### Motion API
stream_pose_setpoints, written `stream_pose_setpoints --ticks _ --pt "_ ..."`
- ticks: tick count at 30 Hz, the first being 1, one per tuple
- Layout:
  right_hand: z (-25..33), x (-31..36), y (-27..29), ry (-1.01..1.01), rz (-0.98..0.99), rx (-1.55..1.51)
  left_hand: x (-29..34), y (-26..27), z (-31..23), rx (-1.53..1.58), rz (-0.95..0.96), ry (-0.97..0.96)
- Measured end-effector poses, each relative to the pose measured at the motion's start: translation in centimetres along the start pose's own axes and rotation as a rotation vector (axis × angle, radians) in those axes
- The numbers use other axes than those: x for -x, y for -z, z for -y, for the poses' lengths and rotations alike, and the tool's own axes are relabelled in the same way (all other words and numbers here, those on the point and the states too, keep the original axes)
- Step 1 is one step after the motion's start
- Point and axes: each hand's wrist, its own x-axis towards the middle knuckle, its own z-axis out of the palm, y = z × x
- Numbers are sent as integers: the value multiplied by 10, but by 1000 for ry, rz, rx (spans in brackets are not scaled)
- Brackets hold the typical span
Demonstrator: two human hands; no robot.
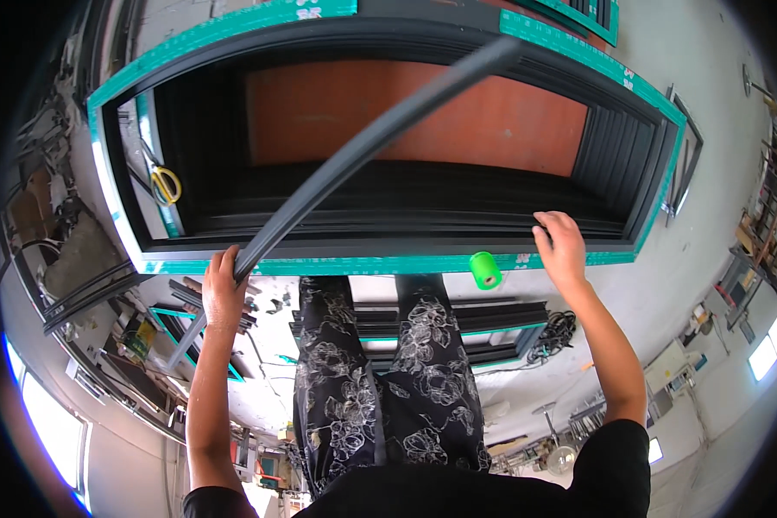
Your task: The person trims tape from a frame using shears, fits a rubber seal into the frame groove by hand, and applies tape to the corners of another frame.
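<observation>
— As you stand over that frame, what does your left grip have?

— It's closed, thumb to fingers, on the lower end of a long dark strip. From there the strip slants up and away to my right, across the frame's opening, and its other end sits over the far side. Whether that end touches the frame, I can't tell.

— And your right grip?

— Partly open, fingers curled and thumb apart, with nothing in it. I have it over the near side of the frame, well to the right of my left grip. I can't tell whether the fingertips touch down.

— What's nearest to it?

— A bright green spool, to the left of my right grip and a little closer to me, at the green tape along the frame's near edge.

— And farther out?

— Yellow-handled scissors, beyond my left grip and somewhat to its left, by the frame's left end. A reddish panel shows through the opening, beyond both grips and partly behind the strip.

— On your own side?

— My patterned trousers, between the two grips, and a coil of black cable lower down, below my right grip.
</observation>
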Motion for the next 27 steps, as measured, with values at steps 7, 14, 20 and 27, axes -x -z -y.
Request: stream_pose_setpoints --ticks 7,14,20,27 --pt "154 -19 -5 -33 152 -758 -57 123 -127 -189 43 -7" --pt "303 -71 -3 -458 -4 -1840 -73 147 -209 -229 123 -260" --pt "217 -103 47 -476 -301 -1630 -36 199 -155 11 226 -176" --pt "239 -131 161 39 -447 -1489 -42 299 -138 97 -571 -115"
